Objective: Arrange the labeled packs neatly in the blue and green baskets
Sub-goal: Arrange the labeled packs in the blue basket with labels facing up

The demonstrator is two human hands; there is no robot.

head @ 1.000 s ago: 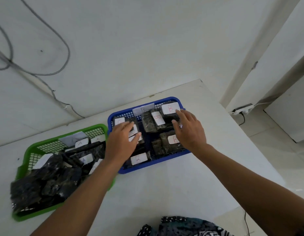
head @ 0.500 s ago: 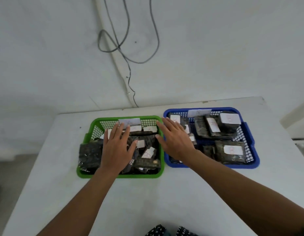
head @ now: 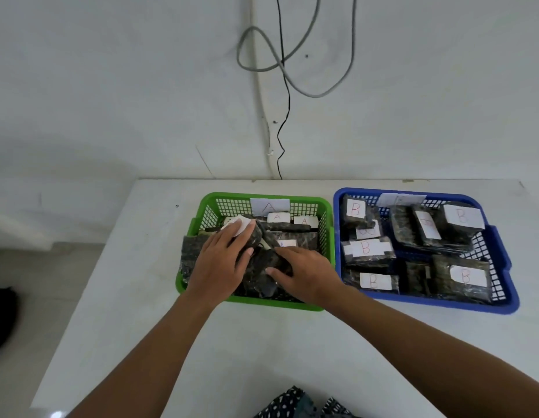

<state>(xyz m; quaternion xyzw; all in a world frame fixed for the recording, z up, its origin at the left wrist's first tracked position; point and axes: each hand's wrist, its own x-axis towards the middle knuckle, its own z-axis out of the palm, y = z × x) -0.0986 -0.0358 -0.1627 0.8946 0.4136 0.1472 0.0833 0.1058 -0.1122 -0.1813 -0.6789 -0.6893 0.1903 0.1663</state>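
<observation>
The green basket sits mid-table and holds dark packs with white "A" labels, piled unevenly. To its right, the blue basket holds dark packs with "B" labels laid mostly flat. Both hands are inside the green basket. My left hand lies with straight fingers over a tilted pack whose white label shows past the fingertips. My right hand reaches in from the right, fingers pointing left and touching a dark pack at the front of the pile.
The white table stands against a white wall, with cables hanging behind the baskets. The table's left edge drops to the floor. Patterned clothing shows at the near edge.
Both hands left the blue basket, crossed leftwards, and now rest on the packs in the green basket. The view has swung left, putting the green basket in the middle.
</observation>
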